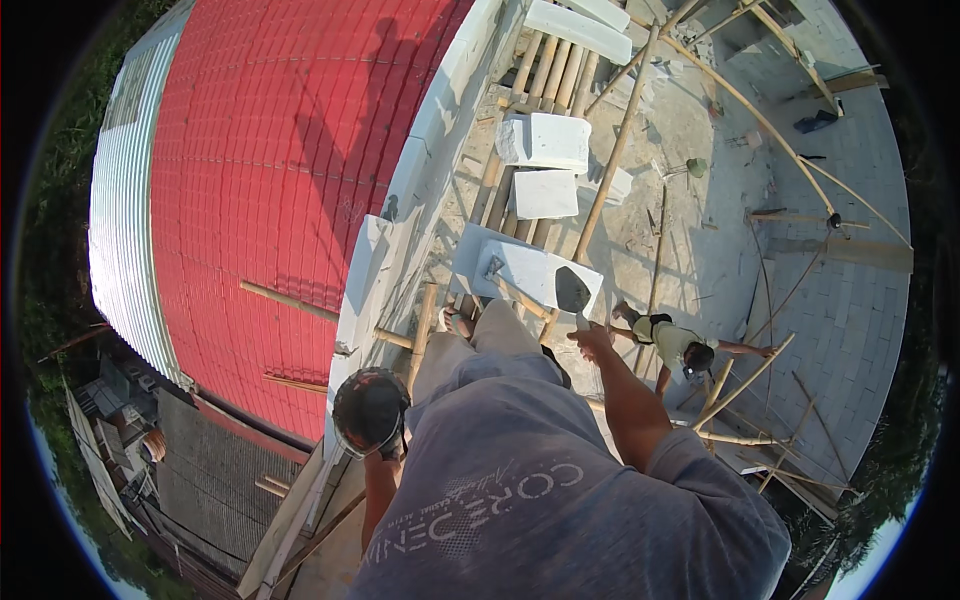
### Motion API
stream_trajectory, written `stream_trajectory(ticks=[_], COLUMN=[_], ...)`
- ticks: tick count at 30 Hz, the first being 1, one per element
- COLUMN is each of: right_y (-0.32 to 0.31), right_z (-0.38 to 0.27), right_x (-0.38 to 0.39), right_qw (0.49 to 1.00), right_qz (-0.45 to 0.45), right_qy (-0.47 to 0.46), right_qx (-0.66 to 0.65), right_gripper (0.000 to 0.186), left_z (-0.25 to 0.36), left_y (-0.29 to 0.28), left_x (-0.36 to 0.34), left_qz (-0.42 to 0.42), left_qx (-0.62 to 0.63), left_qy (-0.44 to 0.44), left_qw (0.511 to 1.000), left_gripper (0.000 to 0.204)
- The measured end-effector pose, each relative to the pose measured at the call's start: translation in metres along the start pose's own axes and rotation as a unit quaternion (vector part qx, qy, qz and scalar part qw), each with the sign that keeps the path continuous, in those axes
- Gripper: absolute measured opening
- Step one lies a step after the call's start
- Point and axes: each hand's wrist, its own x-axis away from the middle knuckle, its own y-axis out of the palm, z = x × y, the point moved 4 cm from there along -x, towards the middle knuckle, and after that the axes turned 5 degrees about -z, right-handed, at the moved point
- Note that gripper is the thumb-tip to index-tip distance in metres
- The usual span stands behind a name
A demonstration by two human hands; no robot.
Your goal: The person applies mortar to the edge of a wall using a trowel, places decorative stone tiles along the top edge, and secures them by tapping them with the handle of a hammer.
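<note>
My right hand [594, 343] is closed round the handle of a trowel [572, 290], whose dark pointed blade lies over a pale block [540, 270] on the bamboo staging. At my left side, my left hand [386, 462] grips a black bucket [368, 410] by its near side; the bucket partly hides the fingers. Grey, wet-looking residue coats the bucket's inside. On the same pale block rests a hammer-like tool [494, 266] with a wooden handle. My foot [458, 322] stands beside that block.
A block wall [405, 190] runs along my left, with a red roof [290, 130] beyond. More white blocks [545, 193] lie ahead on bamboo poles [550, 75]. Below on the right, another person [680, 343] is among bamboo scaffolding [715, 400]. The drop to the floor [690, 220] is at my right.
</note>
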Motion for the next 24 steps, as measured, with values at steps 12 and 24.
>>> stream_trajectory(ticks=[12, 24], right_y=[-0.036, 0.003], right_z=[-0.066, -0.074], right_x=[-0.007, 0.007], right_qw=[0.999, 0.997], right_qz=[-0.019, -0.006], right_qy=[-0.021, -0.051], right_qx=[0.043, 0.051], right_gripper=[0.049, 0.045], left_z=[-0.05, -0.07], left_y=[-0.01, -0.035], left_x=[-0.012, -0.009], left_qz=[0.027, 0.017], left_qx=[0.048, 0.096], left_qy=[0.019, 0.003], left_qw=[0.998, 0.995], left_gripper=[0.029, 0.027])
